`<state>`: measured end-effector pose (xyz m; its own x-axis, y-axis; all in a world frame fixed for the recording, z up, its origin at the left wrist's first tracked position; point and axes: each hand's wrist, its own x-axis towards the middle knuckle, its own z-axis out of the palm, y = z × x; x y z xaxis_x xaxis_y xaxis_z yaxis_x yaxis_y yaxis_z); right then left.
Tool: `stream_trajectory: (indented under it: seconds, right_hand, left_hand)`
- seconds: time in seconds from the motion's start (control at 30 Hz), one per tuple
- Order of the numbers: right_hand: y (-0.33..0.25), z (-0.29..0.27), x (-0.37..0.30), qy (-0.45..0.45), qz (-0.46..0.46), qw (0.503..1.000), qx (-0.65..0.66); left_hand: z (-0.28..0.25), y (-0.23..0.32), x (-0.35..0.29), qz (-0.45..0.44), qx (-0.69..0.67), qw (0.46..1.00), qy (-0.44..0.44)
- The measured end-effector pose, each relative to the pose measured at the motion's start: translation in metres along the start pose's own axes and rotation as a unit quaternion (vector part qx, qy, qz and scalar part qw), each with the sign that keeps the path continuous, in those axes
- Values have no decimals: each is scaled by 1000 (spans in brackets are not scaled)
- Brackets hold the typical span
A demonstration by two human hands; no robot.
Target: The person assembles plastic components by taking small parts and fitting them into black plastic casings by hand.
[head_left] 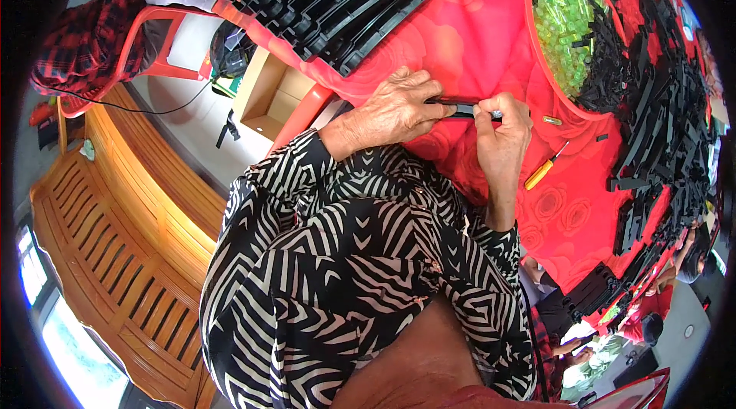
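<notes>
Over the red rose-patterned tablecloth (563,213), my two hands hold a short, narrow black plastic piece (465,110) between them. My left hand (400,106) is closed on its left end, with the fingers curled around it. At the other end, my right hand (502,129) pinches it between thumb and bent fingers. A lighter strip shows along the piece, but its details are too small to tell. To the right of my right hand lies a screwdriver with a yellow handle (539,174). A small yellow-green vial (551,120) rests just above it.
A red round basket (534,41) holds many green vials (567,14) and small black parts (606,64). Long black plastic parts (659,118) are heaped along the right. Ribbed black trays (330,3) lie at the far left. A wooden bench (130,240) and other people are nearby.
</notes>
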<state>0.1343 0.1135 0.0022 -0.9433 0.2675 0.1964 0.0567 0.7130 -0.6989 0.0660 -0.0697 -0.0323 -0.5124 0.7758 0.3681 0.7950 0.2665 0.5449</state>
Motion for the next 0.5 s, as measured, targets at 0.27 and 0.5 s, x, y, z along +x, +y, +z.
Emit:
stream_trajectory:
  seconds: [0.27, 0.5]
  right_hand:
    - [3, 1, -8, 1, 24, 999, 31]
    - [4, 6, -9, 19, 17, 999, 28]
  left_hand:
    - [5, -2, -11, -3, 3, 999, 32]
    - [5, -2, -12, -21, -4, 999, 27]
